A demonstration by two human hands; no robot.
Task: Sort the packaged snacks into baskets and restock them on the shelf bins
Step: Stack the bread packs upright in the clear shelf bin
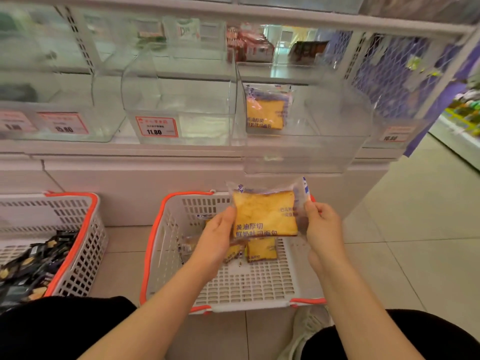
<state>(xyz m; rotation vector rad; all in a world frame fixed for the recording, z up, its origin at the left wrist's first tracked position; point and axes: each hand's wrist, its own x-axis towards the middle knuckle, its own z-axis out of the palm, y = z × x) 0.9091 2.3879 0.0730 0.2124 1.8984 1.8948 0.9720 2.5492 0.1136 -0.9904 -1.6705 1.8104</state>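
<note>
**Toast packet lifted between basket and bin**

Head view: Both hands hold one toast packet (265,213) at centre frame, above the white basket (155,242) with its orange rim. The left hand (217,233) pinches the packet's left edge and the right hand (320,224) its right edge, fingers curled onto the wrapper at each side. That probably keeps the packet flat and label-forward, matching the packet (265,107) already standing upright inside the clear shelf bin (298,154) directly above.

The step in hand looks like restocking that bin. A few more toast packets (261,249) lie at the basket's far end, so the work is not finished.

The bin's front wall sits just above the held packet, so the packet would have to go up and over that lip. The space inside, right of the standing packet, looks free. At lower left, a second basket (85,229) of dark snack packs (33,261) stands well apart from the hands.
</note>
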